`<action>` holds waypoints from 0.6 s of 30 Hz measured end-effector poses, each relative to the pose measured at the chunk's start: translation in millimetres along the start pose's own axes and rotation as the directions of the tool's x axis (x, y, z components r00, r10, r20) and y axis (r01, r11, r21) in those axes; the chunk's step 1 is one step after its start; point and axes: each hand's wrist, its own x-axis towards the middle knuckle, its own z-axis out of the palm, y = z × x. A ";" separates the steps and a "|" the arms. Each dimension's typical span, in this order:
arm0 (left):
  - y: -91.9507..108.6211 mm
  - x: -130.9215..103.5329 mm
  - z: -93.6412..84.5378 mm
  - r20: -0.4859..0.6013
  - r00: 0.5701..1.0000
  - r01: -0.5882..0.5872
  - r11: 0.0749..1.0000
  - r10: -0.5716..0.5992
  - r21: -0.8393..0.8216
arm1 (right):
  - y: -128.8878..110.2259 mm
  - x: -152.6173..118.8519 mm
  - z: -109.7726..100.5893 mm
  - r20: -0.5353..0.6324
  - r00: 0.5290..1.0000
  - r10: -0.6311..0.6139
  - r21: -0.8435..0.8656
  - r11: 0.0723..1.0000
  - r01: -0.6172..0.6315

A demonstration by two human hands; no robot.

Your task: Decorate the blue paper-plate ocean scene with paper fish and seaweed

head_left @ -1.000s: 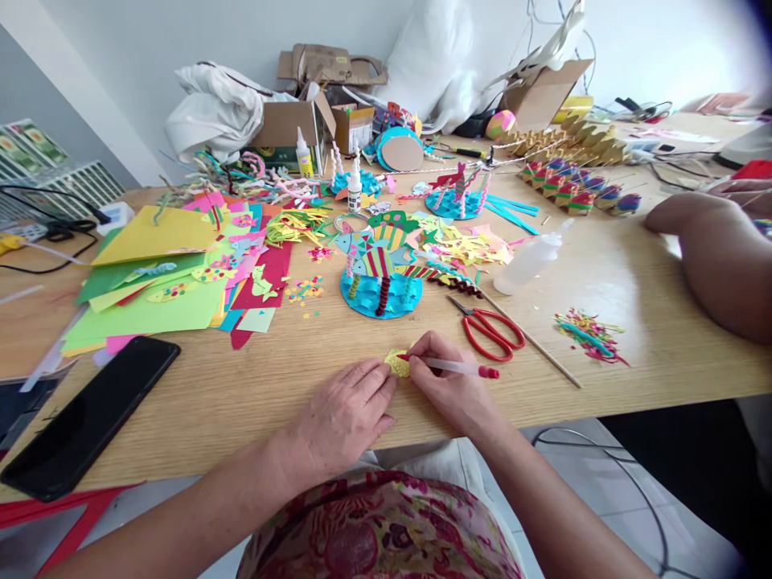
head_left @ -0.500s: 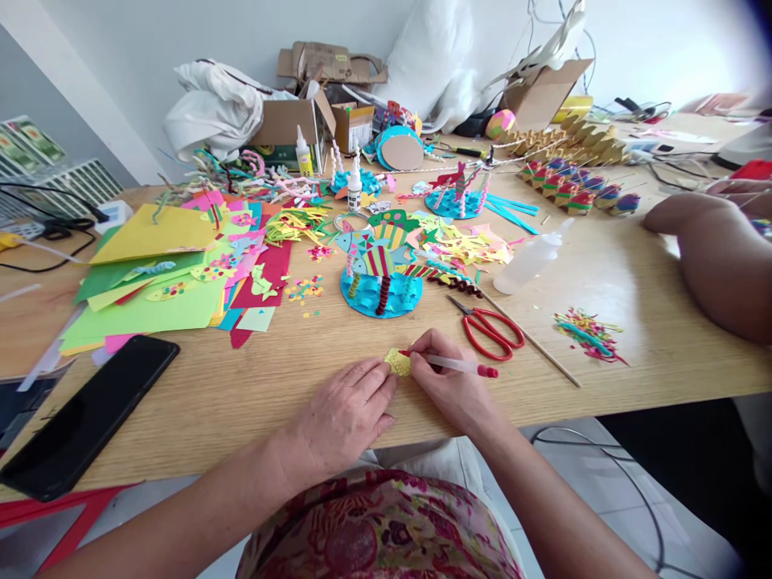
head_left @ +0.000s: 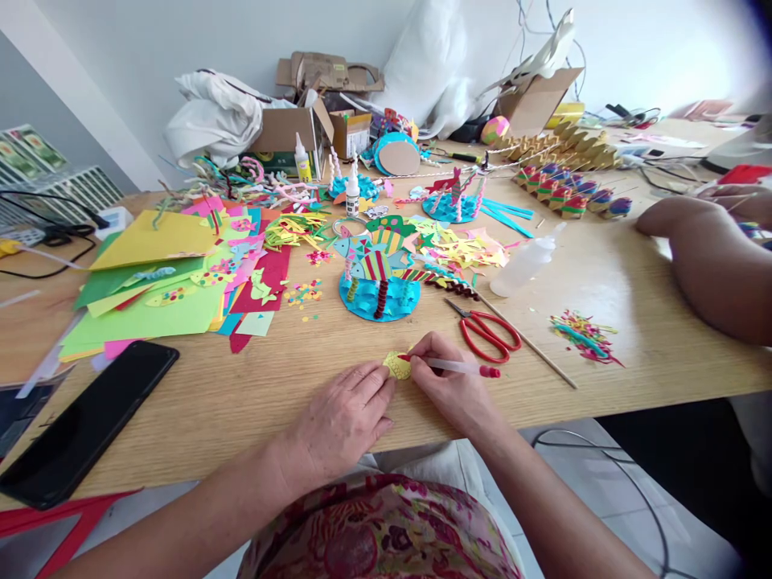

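My left hand [head_left: 346,406] lies flat on the table, its fingertips at the left edge of a small yellow paper cutout [head_left: 396,365] with drawn curved lines like scales. My right hand [head_left: 449,384] grips a felt-tip pen [head_left: 458,366] with a clear barrel and red end, its tip at the cutout. Red-handled scissors [head_left: 487,334] lie just beyond the right hand. Behind the cutout stands a round blue base [head_left: 379,301] carrying a striped paper fish [head_left: 372,264] on pipe-cleaner posts. Part of the cutout is hidden by my fingers.
Coloured paper sheets [head_left: 150,305] and a black phone [head_left: 90,422] lie at left. A wooden stick [head_left: 536,350], a clear squeeze bottle [head_left: 524,265] and a pile of scraps [head_left: 584,336] are at right. Another person's arm [head_left: 712,265] rests at the far right.
The view has shifted slightly. Both hands stay at the yellow cutout, the pen tip almost in the same place.
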 end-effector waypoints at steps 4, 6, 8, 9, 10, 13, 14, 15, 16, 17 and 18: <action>-0.4 0.8 0.5 0.003 1.000 -0.003 1.000 0.003 0.001 | 1.9 0.0 0.8 0.012 1.000 -0.007 0.007 1.000 0.007; -0.6 0.9 0.6 0.007 1.000 -0.001 1.000 0.001 0.001 | 2.4 0.0 1.0 0.014 1.000 -0.007 0.005 1.000 0.007; -0.7 0.6 0.7 0.009 1.000 0.001 1.000 -0.001 0.002 | 2.2 0.0 0.9 0.017 1.000 -0.006 0.000 1.000 0.006; -0.7 0.4 0.7 0.011 1.000 0.001 1.000 -0.001 0.003 | 2.0 0.0 0.7 0.020 1.000 -0.006 -0.002 1.000 0.006; -0.6 0.1 0.7 0.011 1.000 0.000 1.000 0.000 0.004 | 1.7 0.0 0.5 0.021 1.000 -0.006 -0.005 1.000 0.006; -0.4 -0.3 0.4 0.015 1.000 -0.002 1.000 0.002 0.008 | 1.0 0.1 -0.1 0.015 1.000 -0.008 -0.015 1.000 0.008; -0.4 -0.3 0.2 0.016 1.000 -0.003 1.000 0.003 0.008 | 1.0 0.1 -0.2 0.010 1.000 -0.006 -0.018 1.000 0.007; -0.4 -0.2 0.0 0.015 1.000 -0.004 1.000 0.004 0.007 | 1.2 0.1 -0.2 0.005 1.000 -0.005 -0.021 1.000 0.005; -0.4 0.0 -0.1 0.015 1.000 -0.006 1.000 0.006 0.006 | 1.5 0.1 0.0 0.002 1.000 -0.004 -0.023 1.000 0.004; -0.4 0.1 -0.1 0.014 1.000 -0.007 1.000 0.007 0.005 | 2.1 0.1 0.3 -0.001 1.000 -0.003 -0.025 1.000 0.003; -0.4 0.3 -0.1 0.013 1.000 -0.008 1.000 0.008 0.005 | 2.7 0.1 0.7 -0.003 1.000 -0.003 -0.027 1.000 0.003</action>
